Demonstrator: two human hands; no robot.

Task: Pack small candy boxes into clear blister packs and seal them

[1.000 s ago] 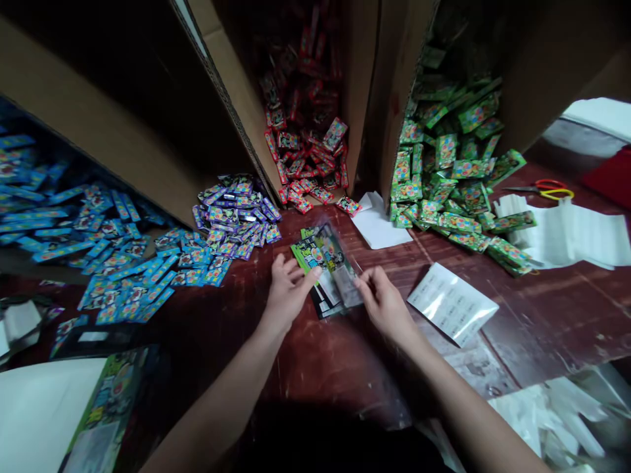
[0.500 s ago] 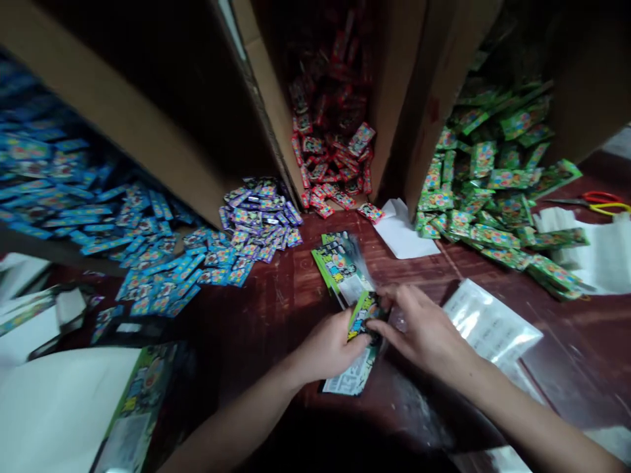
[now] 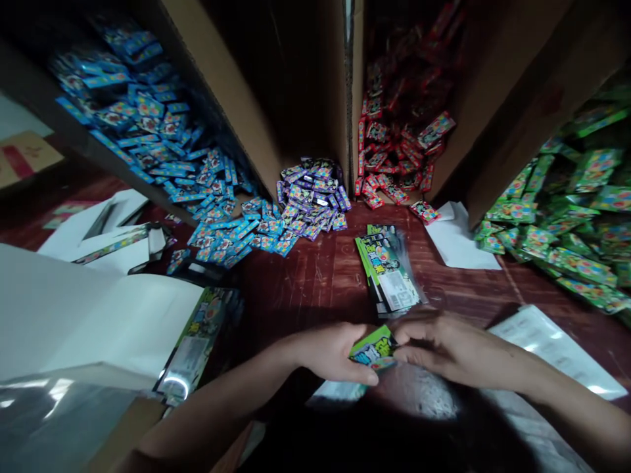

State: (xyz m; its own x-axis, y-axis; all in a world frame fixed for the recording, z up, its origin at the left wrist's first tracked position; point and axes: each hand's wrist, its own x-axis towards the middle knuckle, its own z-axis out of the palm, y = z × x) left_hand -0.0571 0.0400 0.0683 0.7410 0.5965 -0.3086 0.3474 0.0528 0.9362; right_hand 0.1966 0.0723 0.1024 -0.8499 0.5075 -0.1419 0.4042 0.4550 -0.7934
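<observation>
A printed green-and-black plastic packet (image 3: 373, 348) is held low in front of me, partly hidden by my hands. My left hand (image 3: 335, 355) is closed around its left side, thumb along the lower edge. At the packet's right end, the thumb and fingers of my right hand (image 3: 438, 345) pinch together on its edge. Just beyond my hands lies a loose stack of matching flat packets (image 3: 394, 279) with clear film sticking out at the right. Part of a pale printed piece (image 3: 340, 392) shows beneath my left hand.
Cardboard boxes spill small sachets: blue (image 3: 211, 184), red (image 3: 394, 157) and green (image 3: 557, 230). Purple sachets (image 3: 313, 200) lie heaped between the blue and red. White paper (image 3: 463, 240) and a clear sheet (image 3: 557, 348) lie to the right. More printed packets (image 3: 197, 341) stand at the left.
The view has swung left, so the boxes and stack appear farther right. Both hands have drawn nearer to me with the packet, away from the stack, and the packet is tilted more sideways.
</observation>
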